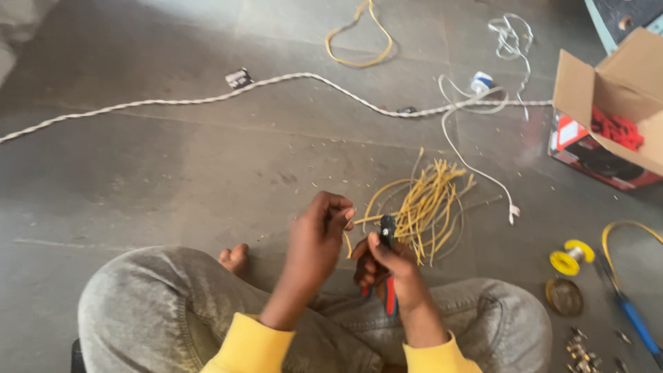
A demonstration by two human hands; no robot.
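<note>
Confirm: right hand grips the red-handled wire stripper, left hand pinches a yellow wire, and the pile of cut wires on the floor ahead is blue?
Not quite. The head view shows the pile of cut wires is yellow, not blue. The rest stands: the right hand grips the red-handled wire stripper, and the left hand pinches a yellow wire.

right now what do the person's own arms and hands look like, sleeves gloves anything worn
Both arms wear bright yellow long sleeves with ribbed cuffs that end at the wrists. The left hand and the right hand are bare: no gloves, and no rings, watch or bands that show in this view. Nothing printed or marked shows on the sleeves.
</note>
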